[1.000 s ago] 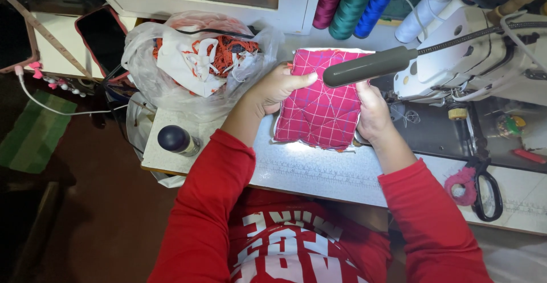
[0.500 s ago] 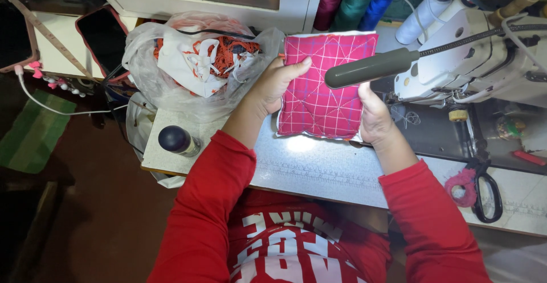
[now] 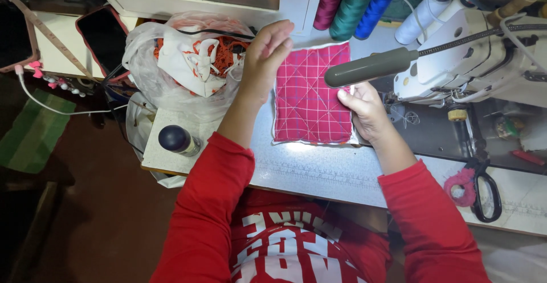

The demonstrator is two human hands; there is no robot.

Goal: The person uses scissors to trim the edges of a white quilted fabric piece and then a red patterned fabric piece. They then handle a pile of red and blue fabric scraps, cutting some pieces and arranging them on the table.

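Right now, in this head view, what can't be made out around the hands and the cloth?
- Needle area of the white sewing machine: hidden behind the grey tubular lamp head.
- Right hand fingers: tucked under the edge of the pink checked quilted cloth square.
- Contents of the clear plastic bag: a tangle, unclear.
- Black-handled scissors: blades not visible.

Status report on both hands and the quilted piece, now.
Left hand flat on red quilted fabric piece, left edge. Right hand grips right edge. Lamp head overhangs it.
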